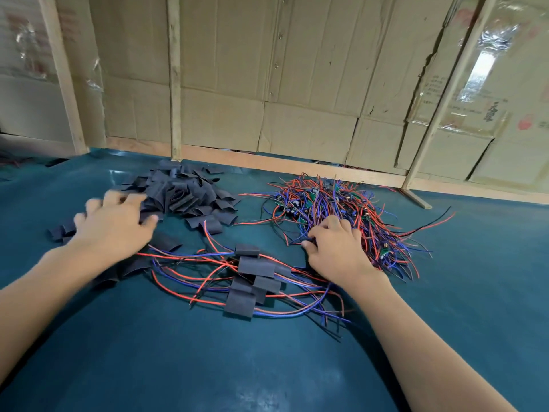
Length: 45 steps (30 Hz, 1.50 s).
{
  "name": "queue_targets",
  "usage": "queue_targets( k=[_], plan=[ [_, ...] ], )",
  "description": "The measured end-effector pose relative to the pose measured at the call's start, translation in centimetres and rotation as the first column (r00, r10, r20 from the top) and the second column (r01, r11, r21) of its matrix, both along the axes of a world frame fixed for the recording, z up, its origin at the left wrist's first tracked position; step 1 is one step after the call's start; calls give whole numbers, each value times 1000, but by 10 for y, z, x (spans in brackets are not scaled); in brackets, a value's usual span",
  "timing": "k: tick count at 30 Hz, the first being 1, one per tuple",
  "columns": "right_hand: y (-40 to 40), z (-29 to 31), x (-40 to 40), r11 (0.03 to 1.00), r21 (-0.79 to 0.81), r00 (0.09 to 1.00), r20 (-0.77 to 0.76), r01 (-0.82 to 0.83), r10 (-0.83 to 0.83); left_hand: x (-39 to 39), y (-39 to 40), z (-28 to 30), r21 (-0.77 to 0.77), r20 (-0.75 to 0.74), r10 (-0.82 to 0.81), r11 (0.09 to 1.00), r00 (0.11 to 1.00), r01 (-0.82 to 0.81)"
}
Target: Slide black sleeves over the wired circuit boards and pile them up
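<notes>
Head view, landmark = finished pile of sleeved boards (248, 281) at mid-table on the teal table top (208, 367): several flat black sleeves stacked w/ red, blue and black wires trailing out both sides. Behind the pile and to its left sits the heap of loose black sleeves (187, 194); a few strays lie further left of that heap and some more just left of the pile. Behind the pile and to its right is the tangle of bare wired circuit boards (335, 215), green boards and dark parts showing among red/blue wires. Left hand (116, 224) is blurred, palm down, fingers spread and fairly straight over the near-left edge of the sleeve heap; holds nothing that I can see. Right hand (335, 245) rests on the near edge of the tangle, just right of the pile, fingers curled down into the wires; thumb and forefinger seem to pinch smth small and dark at its left side, can't tell what exactly. Cardboard wall (297, 84) w/ wooden battens stands behind everything.
</notes>
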State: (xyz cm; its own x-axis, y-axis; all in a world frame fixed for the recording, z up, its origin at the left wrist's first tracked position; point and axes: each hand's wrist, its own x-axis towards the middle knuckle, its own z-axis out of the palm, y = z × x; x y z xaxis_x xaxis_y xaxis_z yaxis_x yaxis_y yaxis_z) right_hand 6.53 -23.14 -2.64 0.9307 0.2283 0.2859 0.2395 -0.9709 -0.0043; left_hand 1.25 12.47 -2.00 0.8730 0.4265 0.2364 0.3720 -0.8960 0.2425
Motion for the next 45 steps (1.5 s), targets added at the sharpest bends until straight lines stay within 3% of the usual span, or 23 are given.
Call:
queue_targets(
  k=[2,7,13,15,17,19,20,25,28,31,36,40,45],
  plan=[
    [1,1,1,1000,14,1000,-6,-3,3,2,5,-6,29,-139,41,999,989,-37],
    [2,9,-5,1000,-3,984,175,-26,26,5,3,-4,28,-11,-5,1000,1000,5],
    [-3,26,-23,934,255,928,338,-252,158,2,7,-1,-3,-54,70,998,996,-70],
    [-6,31,-30,869,280,880,373,-407,292,-1,7,2,-56,-8,31,998,999,-32],
    [-12,35,-35,732,400,824,398,-552,404,-1,8,5,-64,69,-44,997,997,49],
    [-21,37,-36,624,527,816,413,-576,405,-2,7,7,-66,143,-91,993,986,101],
    [-25,39,-36,616,555,827,418,-560,376,-2,6,8,-73,164,-100,991,981,113],
    [-51,41,-20,865,436,933,348,-249,93,1,11,4,26,121,-100,995,988,97],
    [-36,30,-15,897,343,942,280,-278,185,2,11,1,146,-7,-59,988,998,60],
    [-9,15,-7,930,233,959,96,-282,267,2,12,2,104,15,-29,994,999,27],
    [-4,5,7,987,-16,987,-36,-158,157,-3,10,8,50,-6,3,999,1000,-3],
    [-5,7,2,987,-3,981,108,-163,162,-6,5,13,115,65,-36,993,997,28],
    [-13,13,0,939,318,989,110,-128,98,-14,-12,22,112,257,-241,969,936,219]
  ],
)
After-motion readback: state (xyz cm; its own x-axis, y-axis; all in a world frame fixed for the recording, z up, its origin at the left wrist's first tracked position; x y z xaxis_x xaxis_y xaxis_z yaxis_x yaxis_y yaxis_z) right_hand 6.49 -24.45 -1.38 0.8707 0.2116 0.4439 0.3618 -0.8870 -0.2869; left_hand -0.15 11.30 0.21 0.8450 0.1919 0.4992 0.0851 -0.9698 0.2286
